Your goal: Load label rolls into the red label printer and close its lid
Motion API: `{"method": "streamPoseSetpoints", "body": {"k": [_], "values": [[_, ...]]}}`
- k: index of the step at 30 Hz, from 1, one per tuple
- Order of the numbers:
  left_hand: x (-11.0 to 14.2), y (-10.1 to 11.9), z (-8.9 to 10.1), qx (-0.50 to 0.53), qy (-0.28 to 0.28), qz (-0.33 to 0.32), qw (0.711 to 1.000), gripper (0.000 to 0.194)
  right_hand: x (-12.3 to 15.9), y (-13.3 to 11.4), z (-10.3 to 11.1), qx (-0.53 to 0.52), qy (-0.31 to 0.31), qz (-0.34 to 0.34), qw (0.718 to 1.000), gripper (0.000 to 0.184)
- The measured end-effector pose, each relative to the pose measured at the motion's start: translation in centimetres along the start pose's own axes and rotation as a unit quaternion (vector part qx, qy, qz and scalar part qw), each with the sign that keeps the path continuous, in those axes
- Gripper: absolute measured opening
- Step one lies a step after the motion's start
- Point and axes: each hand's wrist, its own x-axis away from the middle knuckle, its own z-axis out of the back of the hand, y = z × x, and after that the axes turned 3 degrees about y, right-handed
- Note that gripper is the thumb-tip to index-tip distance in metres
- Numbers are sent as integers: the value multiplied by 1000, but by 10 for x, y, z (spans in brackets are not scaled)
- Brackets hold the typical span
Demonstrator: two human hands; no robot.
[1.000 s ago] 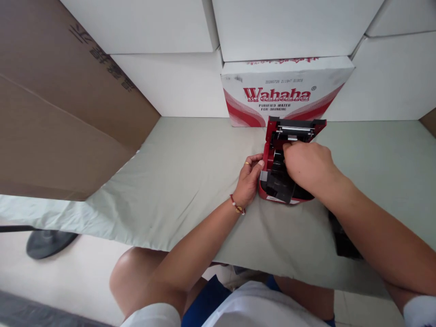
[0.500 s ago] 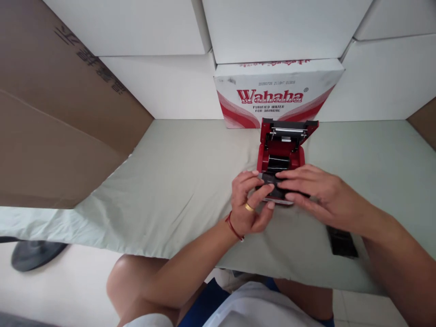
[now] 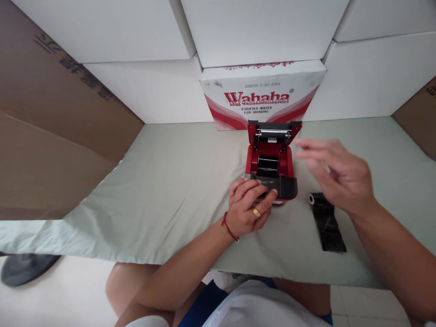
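A red and black label printer (image 3: 289,188) stands on the cloth with its lid (image 3: 275,129) raised. Inside lies a roll of black ribbon (image 3: 268,163), its film running forward over the black front panel. My left hand (image 3: 250,204), with a gold ring and red wrist cord, presses its bent fingers onto the film at the front edge. My right hand (image 3: 337,175), blurred, hovers just right of the raised lid. Its fingers are stretched out, and I make out nothing held in them. A second black ribbon roll (image 3: 325,222), partly unrolled, lies below that hand.
Behind the printer stands a white and red water carton (image 3: 259,97), backed by stacked white boxes (image 3: 143,91). A large brown cardboard box (image 3: 61,150) borders the left side. The pale green cloth (image 3: 170,181) drapes over the table's front edge, close to my knees.
My right hand has left the printer's front and moved up and right, uncovering the front panel and the loose roll. My left hand stays at the front edge. The whole view has shifted slightly.
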Motion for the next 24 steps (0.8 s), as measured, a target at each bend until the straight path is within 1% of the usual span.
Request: {"method": "streamPoseSetpoints", "body": {"k": [1,2,3,5,6,8,10,12,16,21,24], "values": [[-1,1,-1,-10,17,-14,1000,42,-8,2,-1,21,32,-32,999,33],[-2,2,-1,-30,36,-34,998,42,-17,6,-4,35,50,-55,997,39],[-3,4,-2,-60,53,-57,995,42,-25,11,-9,42,54,-65,996,46],[-7,9,-2,-134,74,-105,983,41,-39,22,-20,41,42,-52,997,55],[-9,11,-3,-164,79,-125,975,40,-43,26,-26,39,35,-37,998,56],[-12,15,-3,-201,84,-149,965,39,-45,29,-34,42,35,-11,998,50],[-14,18,-2,-208,78,-159,962,36,-38,24,-36,51,54,7,997,44],[-14,18,-1,-206,72,-163,962,35,-25,15,-33,64,71,26,995,43],[-14,17,-1,-210,78,-173,959,34,3,0,-28,89,58,66,992,40],[-14,17,-2,-228,85,-173,954,28,32,2,-36,94,52,93,990,32],[-14,17,-4,-234,88,-173,953,27,43,5,-40,112,55,118,985,35]]}}
